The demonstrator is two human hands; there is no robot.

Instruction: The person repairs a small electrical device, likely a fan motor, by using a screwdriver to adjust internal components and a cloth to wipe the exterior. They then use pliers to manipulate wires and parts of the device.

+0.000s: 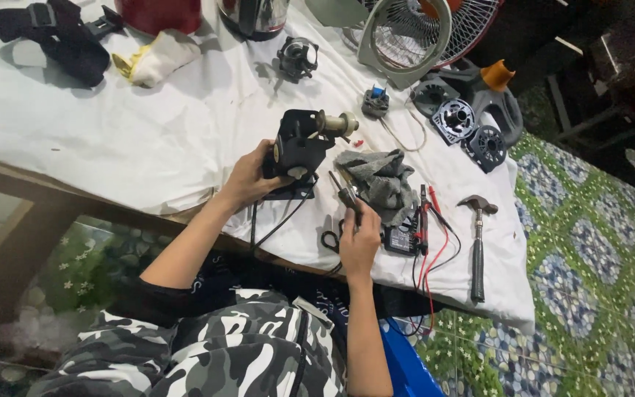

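Note:
My left hand (248, 179) grips a black fan motor housing (299, 147) with a metal shaft and cream knob, holding it upright above the white cloth-covered table (112, 125). Black wires hang from the housing. My right hand (359, 239) is closed on a pair of pliers (345, 192), jaws pointing up toward the housing. A grey rag (380, 180) lies just right of the pliers.
A multimeter (403, 237) with red and black leads and a hammer (477, 246) lie at the table's right front. Fan grille (413, 33), black fan parts (472, 129), a small motor (298, 57), a glove (157, 57) and black straps (60, 37) sit farther back. Scissors (330, 239) lie by my right hand.

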